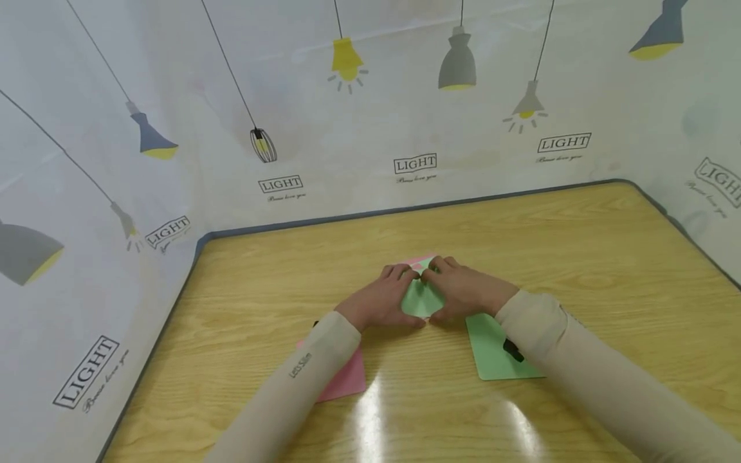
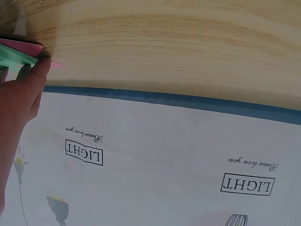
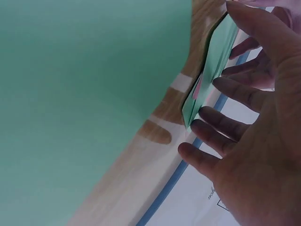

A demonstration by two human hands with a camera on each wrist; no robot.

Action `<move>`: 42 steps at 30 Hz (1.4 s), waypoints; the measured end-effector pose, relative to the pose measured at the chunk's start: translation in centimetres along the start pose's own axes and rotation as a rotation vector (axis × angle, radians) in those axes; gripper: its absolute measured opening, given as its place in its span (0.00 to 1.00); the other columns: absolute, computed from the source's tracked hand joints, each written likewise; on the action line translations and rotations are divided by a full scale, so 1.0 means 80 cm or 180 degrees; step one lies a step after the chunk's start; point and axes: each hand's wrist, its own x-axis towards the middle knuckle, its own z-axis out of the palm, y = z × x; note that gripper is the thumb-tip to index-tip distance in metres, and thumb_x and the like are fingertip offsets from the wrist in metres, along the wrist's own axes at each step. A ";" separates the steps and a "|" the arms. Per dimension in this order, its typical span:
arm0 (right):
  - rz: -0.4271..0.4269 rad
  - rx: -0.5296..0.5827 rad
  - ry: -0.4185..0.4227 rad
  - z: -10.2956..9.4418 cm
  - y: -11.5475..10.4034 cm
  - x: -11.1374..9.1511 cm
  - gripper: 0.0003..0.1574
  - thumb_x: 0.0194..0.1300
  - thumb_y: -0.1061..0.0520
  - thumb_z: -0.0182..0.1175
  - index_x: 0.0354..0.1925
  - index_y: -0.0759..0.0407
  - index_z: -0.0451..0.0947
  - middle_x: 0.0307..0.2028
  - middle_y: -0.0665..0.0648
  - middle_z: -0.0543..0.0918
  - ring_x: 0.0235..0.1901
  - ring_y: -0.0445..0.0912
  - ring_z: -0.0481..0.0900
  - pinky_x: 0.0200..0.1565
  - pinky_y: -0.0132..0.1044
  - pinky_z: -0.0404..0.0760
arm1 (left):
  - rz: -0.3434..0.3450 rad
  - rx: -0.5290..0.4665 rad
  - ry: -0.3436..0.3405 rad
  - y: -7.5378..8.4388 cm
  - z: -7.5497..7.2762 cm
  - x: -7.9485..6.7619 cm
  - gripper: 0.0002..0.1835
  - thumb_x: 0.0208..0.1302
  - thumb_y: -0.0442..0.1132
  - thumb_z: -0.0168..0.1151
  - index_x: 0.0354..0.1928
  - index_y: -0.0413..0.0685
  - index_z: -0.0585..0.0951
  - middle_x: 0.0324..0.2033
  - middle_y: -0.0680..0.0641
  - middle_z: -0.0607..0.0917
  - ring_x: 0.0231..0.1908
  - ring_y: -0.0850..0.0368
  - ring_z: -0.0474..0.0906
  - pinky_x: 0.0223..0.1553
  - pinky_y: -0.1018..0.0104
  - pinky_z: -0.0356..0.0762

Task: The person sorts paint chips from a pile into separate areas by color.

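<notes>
Behind the fingers of the left hand (image 1: 384, 301): pink card (image 1: 352, 378), partly under the sleeve (image 1: 289, 389).
Left hand: bent fingers grip the green sheet (image 1: 421, 301).
Green sheet: right between both hands' fingers, about as near to each; its ends are hidden, so I can't tell its long way.
Right hand (image 1: 466, 292): bent fingers grip its other side.
Behind the right fingers: green card (image 1: 492, 357), black thing (image 1: 512, 350).

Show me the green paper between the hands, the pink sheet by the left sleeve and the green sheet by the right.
Green paper (image 1: 421, 299): head view, its middle.
Pink sheet (image 1: 347, 378): head view, its uncovered part.
Green sheet (image 1: 489, 350): head view, its left part.
</notes>
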 end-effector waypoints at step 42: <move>-0.0394 -0.0162 0.0485 0.000 0.010 -0.032 0.39 0.56 0.41 0.68 0.58 0.60 0.70 0.63 0.65 0.66 0.64 0.60 0.62 0.58 0.50 0.71 | 0.0111 -0.0225 0.0181 0.011 -0.007 -0.007 0.37 0.58 0.59 0.67 0.63 0.48 0.68 0.65 0.43 0.60 0.65 0.47 0.56 0.56 0.60 0.71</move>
